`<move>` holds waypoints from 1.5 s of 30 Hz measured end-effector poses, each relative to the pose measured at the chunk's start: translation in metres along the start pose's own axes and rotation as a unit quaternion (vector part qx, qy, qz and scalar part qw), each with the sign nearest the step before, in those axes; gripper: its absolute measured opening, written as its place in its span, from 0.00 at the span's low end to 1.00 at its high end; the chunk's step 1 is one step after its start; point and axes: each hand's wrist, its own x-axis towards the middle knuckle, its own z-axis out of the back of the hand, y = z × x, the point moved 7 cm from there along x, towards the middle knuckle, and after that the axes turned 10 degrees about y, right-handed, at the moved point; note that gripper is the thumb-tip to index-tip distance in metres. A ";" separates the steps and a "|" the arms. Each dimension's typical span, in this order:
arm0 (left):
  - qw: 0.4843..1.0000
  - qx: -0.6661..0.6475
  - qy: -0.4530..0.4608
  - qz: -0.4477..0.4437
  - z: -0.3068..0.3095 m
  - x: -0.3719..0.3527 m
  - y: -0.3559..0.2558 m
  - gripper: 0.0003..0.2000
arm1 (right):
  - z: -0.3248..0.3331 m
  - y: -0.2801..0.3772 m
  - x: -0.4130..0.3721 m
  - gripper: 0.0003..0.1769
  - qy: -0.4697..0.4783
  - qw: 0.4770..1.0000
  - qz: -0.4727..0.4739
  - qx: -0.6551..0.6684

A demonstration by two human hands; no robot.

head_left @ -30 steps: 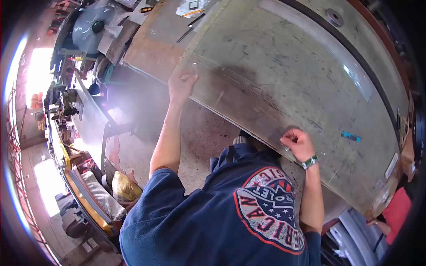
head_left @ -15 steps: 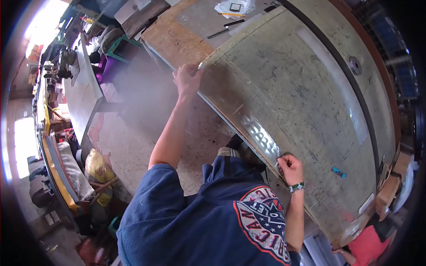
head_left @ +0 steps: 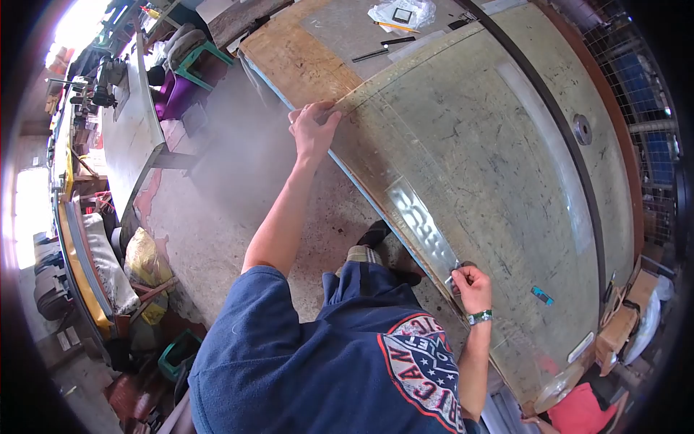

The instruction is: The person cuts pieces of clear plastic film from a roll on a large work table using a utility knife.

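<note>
A long, clear plastic strip (head_left: 418, 217) lies along the near edge of the worn worktable (head_left: 470, 137), its surface rippled with bright reflections. My right hand (head_left: 473, 288) pinches the strip's near end between thumb and fingers. At the far end, my left hand (head_left: 315, 132) is closed at the table's edge with thumb against fingers, apparently on the strip's other end; the clear material is hard to see there. A small teal cutter-like tool (head_left: 542, 295) rests on the table right of my right hand.
A dark flexible strip (head_left: 553, 101) crosses the table, with a round metal disc (head_left: 582, 129) beyond it. Black rods, a pencil (head_left: 396, 27) and a plastic bag (head_left: 416, 13) lie at the far end. A side bench (head_left: 130, 137) stands left. A person in red (head_left: 582, 411) is at lower right.
The view has shifted slightly. My left hand has turned a little, its fingers still at the table edge. My right hand keeps its pinch on the strip, whose reflections have changed.
</note>
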 end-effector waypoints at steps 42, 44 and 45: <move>0.989 -0.134 0.053 -0.035 -0.015 0.065 0.072 0.17 | 0.148 -0.118 -0.127 0.13 -0.121 0.975 -0.002 -0.185; 0.991 -0.119 0.047 -0.050 -0.014 0.057 0.061 0.17 | 0.147 -0.120 -0.127 0.13 -0.118 0.983 -0.015 -0.138; 0.991 -0.110 0.045 -0.056 -0.014 0.055 0.059 0.17 | 0.146 -0.122 -0.127 0.12 -0.115 0.986 -0.023 -0.115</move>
